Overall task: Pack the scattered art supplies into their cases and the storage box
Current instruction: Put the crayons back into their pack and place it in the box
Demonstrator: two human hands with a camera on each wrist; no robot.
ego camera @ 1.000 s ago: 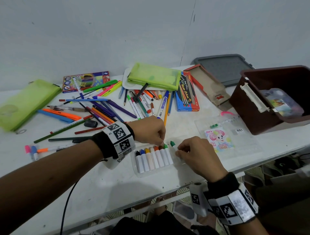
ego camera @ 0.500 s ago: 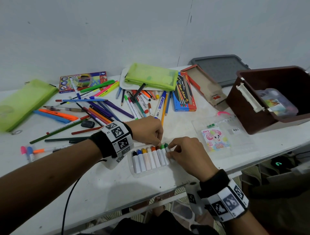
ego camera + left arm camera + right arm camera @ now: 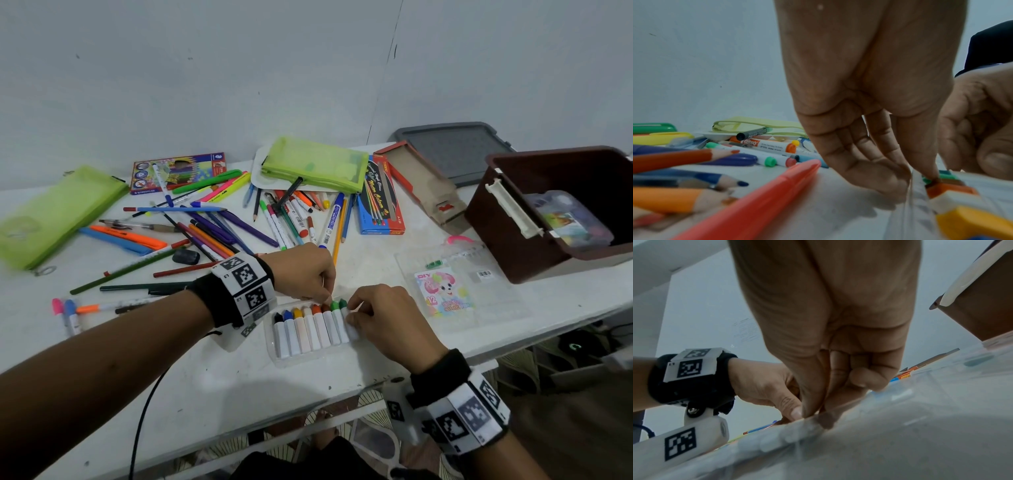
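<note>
A clear crayon tray (image 3: 275, 357) lies near the table's front edge with a row of white sticks with coloured tips (image 3: 310, 330). My left hand (image 3: 327, 299) pinches the tray's far rim (image 3: 908, 203) between thumb and forefinger, beside the green tips. My right hand (image 3: 349, 317) pinches a dark-green-tipped crayon (image 3: 343, 304) and holds it at the right end of the row, against the other green one. The tray's clear lid (image 3: 455, 291), with a cartoon sticker, lies flat to the right. The brown storage box (image 3: 513, 253) stands at the right with a small clear case inside.
Loose pens, markers and pencils (image 3: 212, 233) cover the table behind my hands. Two green mesh pouches (image 3: 51, 212) (image 3: 315, 164), a blue pencil box (image 3: 380, 198), an open cardboard case (image 3: 424, 185) and a grey lid (image 3: 455, 150) sit further back. The table edge runs just below the tray.
My right hand has carried the green-tipped crayon left from beside the tray into the end of the row. The left hand has stayed on the tray's rim.
</note>
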